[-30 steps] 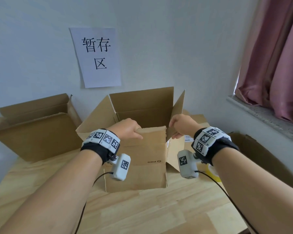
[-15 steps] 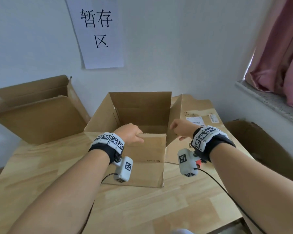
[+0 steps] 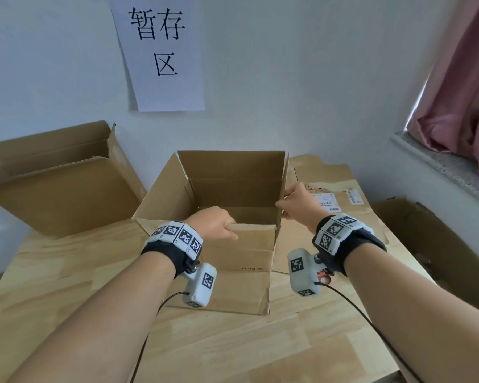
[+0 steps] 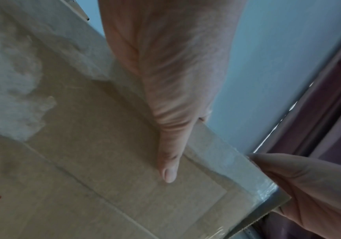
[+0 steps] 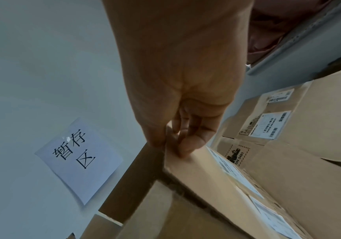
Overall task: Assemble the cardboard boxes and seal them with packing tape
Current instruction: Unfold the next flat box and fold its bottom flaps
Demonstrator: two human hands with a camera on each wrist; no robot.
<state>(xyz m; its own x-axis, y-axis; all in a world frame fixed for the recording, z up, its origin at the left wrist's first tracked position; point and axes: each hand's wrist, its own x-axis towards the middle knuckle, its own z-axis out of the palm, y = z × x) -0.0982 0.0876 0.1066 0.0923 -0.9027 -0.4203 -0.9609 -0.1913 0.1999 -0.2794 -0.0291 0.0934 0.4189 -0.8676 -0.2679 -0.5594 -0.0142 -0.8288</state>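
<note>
An open brown cardboard box [image 3: 241, 275] stands on the wooden table [image 3: 260, 349] in front of me, its flaps up. My left hand [image 3: 216, 223] grips the top edge of the near flap, thumb [image 4: 168, 163] flat on the outer face and fingers hooked over inside. My right hand [image 3: 295, 203] pinches the edge of the box's right flap [image 5: 196, 166] between thumb and fingers. The box's inside shows nothing in it. No tape roll is in view.
Another open cardboard box [image 3: 58, 183] stands at the back left against the wall. Flattened cartons with shipping labels [image 3: 332, 200] lie right of the box. A paper sign [image 3: 161, 51] hangs on the wall. A window sill [image 3: 443, 167] and pink curtain are at right.
The box has come down to rest lower on the table and squared open. My right hand has shifted outward with the right flap; my left hand keeps its hold on the near flap.
</note>
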